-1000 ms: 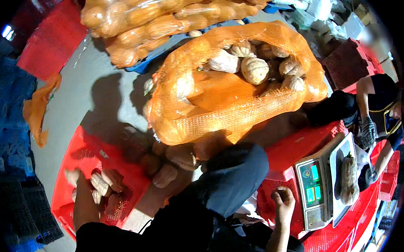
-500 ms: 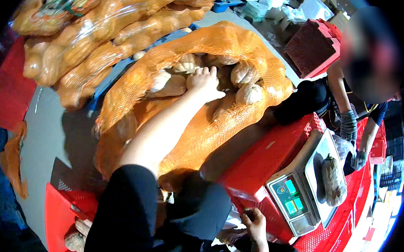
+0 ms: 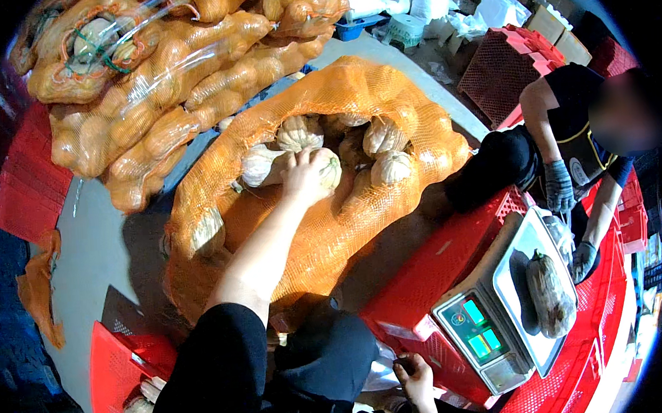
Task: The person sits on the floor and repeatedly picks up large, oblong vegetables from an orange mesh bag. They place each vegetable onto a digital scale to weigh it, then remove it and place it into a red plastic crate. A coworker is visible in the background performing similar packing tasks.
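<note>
The pale ribbed squash (image 3: 327, 168) lay at the mouth of the big open orange mesh sack (image 3: 333, 229), toward twelve o'clock from the person. Their left hand (image 3: 304, 176) had closed over it, fingers curled round its top. Their right hand (image 3: 415, 375) rested low at five o'clock, loosely curled and holding nothing. At three o'clock stood a grey digital scale (image 3: 499, 310) bearing a dark elongated squash (image 3: 548, 295).

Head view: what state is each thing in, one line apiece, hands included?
Orange net sack: mouth open, lying on its side, part full of squash.
Pale squash: in the sack mouth, under the left hand.
Left hand: fingers wrapped over the squash.
Right hand: low by the lap, seemingly empty; grip unclear.
Scale: display lit.
Dark squash: lying on the scale's tray.
Red crate: holds a few squash.
</note>
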The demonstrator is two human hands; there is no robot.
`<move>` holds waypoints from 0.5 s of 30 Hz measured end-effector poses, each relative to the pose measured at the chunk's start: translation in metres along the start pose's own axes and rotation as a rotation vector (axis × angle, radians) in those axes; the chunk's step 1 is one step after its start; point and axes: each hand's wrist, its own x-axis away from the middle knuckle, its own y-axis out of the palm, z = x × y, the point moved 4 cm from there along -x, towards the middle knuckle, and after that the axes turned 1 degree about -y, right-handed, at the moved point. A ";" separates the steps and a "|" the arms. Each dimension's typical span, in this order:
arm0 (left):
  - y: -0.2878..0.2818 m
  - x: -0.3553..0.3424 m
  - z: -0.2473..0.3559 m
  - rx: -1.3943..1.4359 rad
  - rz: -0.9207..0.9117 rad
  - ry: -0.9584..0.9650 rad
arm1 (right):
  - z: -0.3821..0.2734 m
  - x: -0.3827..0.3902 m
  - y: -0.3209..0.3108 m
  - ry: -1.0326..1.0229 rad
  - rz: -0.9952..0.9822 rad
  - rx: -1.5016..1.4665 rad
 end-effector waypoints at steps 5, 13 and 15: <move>0.014 0.019 -0.037 0.441 0.213 -0.194 | -0.013 0.015 -0.012 -0.042 0.027 0.021; 0.030 0.021 -0.037 1.075 0.139 -0.375 | 0.024 0.044 -0.037 0.007 0.098 -0.211; 0.008 0.038 -0.033 1.349 0.036 -0.565 | 0.012 0.047 -0.037 0.039 0.119 -0.236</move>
